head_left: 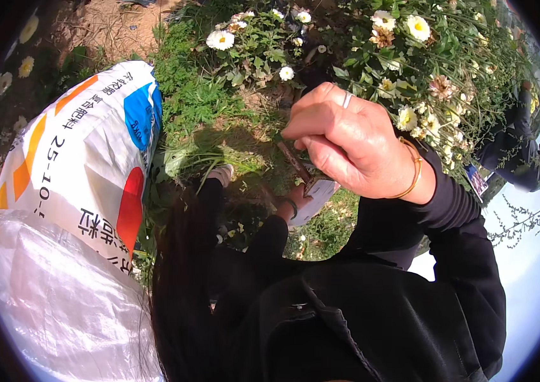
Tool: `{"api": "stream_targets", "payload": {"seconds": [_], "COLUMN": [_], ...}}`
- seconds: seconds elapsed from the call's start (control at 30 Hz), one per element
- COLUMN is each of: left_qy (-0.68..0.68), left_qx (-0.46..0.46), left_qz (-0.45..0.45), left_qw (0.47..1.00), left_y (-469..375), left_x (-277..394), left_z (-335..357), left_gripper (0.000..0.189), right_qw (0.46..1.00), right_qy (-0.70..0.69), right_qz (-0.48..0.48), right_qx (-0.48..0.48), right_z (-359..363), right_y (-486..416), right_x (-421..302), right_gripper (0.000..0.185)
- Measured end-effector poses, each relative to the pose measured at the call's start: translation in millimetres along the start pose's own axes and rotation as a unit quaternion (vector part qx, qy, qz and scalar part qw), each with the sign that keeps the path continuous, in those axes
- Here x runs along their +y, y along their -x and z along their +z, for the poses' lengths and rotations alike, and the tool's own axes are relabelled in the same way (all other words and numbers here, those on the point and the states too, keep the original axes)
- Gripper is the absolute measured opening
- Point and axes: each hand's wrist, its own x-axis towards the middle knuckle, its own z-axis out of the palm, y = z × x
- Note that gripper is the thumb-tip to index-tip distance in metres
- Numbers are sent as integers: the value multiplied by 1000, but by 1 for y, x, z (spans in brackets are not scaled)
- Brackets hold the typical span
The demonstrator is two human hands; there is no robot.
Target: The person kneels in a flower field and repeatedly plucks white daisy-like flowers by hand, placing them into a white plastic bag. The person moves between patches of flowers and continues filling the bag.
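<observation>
My right hand [351, 141] is raised close to the camera, fingers curled in, with a ring and a gold-coloured bracelet. No object shows in it, though its palm is hidden. Lower down and farther off, my left hand [297, 198], with a dark bracelet, is closed at the edge of a pale flat object [315, 203]; whether that is paper, a box or a blade I cannot tell. A brown wooden stick or handle [295, 161] slants from beneath my right hand to my left fingers. Grassy stalks [234, 155] lie near a shoe [223, 174].
A white woven fertilizer sack [76, 153] bearing writing stands on the left, with translucent plastic [64, 296] below it. Chrysanthemum-like plants with white flowers [406, 118] crowd the top and right. At the far right is another person [511, 143] in dark clothes. Bare soil [122, 33] shows at upper left.
</observation>
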Motion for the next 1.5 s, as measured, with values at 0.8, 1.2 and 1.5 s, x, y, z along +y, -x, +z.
{"api": "stream_targets", "payload": {"seconds": [0.8,1.2,1.5], "left_qy": [-244,-175,-275], "left_qx": [314,570,564], "left_qz": [142,234,206], "left_qw": [906,768,751], "left_y": [107,397,392], "left_x": [151,144,155], "left_z": [-167,-55,74], "left_gripper": [37,26,25], "right_qw": [962,909,924], "right_qy": [157,315,281], "right_qz": [-212,-267,-259], "right_qx": [76,54,17], "right_z": [45,50,79], "right_y": [69,16,26], "right_x": [-11,16,-9], "right_gripper": [15,16,15]}}
